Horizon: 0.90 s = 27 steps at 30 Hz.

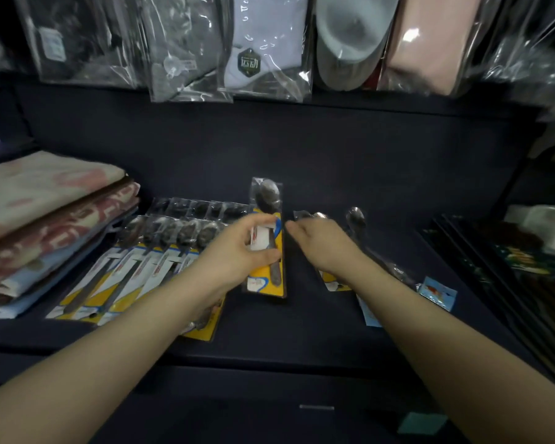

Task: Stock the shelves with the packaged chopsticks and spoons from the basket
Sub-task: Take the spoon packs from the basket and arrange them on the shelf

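Shelf lip (269, 360), dark, at 6 o'clock, nearest the viewer; both bare forearms cross it. The basket is not in view.

Left hand (237, 251), centre: thumb and fingers closed round the middle of a yellow-carded spoon pack (267, 241). The pack lies lengthwise toward 12 o'clock, bowl end away from the viewer, apparently resting on or just above the shelf.

Right hand (321, 241), just toward 3 o'clock of that pack: palm down, fingers loosely extended, lying over a second spoon pack (332, 282) whose yellow card shows below the wrist. Whether the fingers grip it cannot be told.

Row of spoon packs (148, 261), 9 o'clock of the left hand: overlapping, fanned, yellow cards toward the viewer, with another rank behind.

Blue-carded spoon pack (398, 270), 3 o'clock of the right hand, lying slantwise.

Folded towels (45, 219), far 9 o'clock, stacked. Dark flat packages (494, 277), far 3 o'clock; contents unclear.

Bagged socks (263, 49), 12 o'clock, hanging above the shelf.

Step in hand, by judgement: placing and squaring a spoon pack beside the existing row. Next move calls for sliding it toward 9 o'clock to overlap the row evenly, then releasing it.
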### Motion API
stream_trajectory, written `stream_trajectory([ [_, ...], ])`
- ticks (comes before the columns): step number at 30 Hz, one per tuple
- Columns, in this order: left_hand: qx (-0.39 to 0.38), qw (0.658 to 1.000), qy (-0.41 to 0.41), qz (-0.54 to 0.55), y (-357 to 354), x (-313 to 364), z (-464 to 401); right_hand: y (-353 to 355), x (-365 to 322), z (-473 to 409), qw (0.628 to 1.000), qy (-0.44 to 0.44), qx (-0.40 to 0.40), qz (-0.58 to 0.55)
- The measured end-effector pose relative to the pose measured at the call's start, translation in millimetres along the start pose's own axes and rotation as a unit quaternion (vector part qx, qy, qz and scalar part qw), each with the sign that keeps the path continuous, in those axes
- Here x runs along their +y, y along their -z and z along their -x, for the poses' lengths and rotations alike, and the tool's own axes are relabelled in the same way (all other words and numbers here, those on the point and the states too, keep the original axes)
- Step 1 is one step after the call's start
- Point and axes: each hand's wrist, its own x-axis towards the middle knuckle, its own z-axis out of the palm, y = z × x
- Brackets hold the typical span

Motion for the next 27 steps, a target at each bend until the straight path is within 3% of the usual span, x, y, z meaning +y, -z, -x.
stream_trajectory([
  [2, -0.002, 0.999, 0.021, -0.043, 4.7, -1.5, -14.9, 2.6, 17.6, 2.4, 0.986, 0.004, -0.006, 0.164],
  [4, -0.026, 0.992, 0.044, -0.111, 5.2, -5.8, -30.8, 0.4, 34.0, 4.4, 0.977, -0.024, -0.049, 0.206],
  [13, -0.09, 0.91, 0.027, -0.403, -13.2, -9.6, -62.8, -14.6, 42.4, -10.6, 0.974, -0.09, -0.009, 0.21],
  [18, -0.07, 0.776, -0.063, -0.624, -8.1, -7.3, -51.4, -7.2, 39.6, -24.1, 0.974, -0.158, 0.022, 0.162],
  [22, -0.209, 0.801, -0.096, -0.553, 13.3, -5.7, -49.6, -0.4, 41.9, -25.8, 0.975, -0.179, 0.024, 0.131],
  [27, -0.313, 0.757, -0.084, -0.568, 21.4, -7.8, -43.6, -14.3, 34.5, -23.4, 0.973, -0.206, 0.027, 0.099],
])
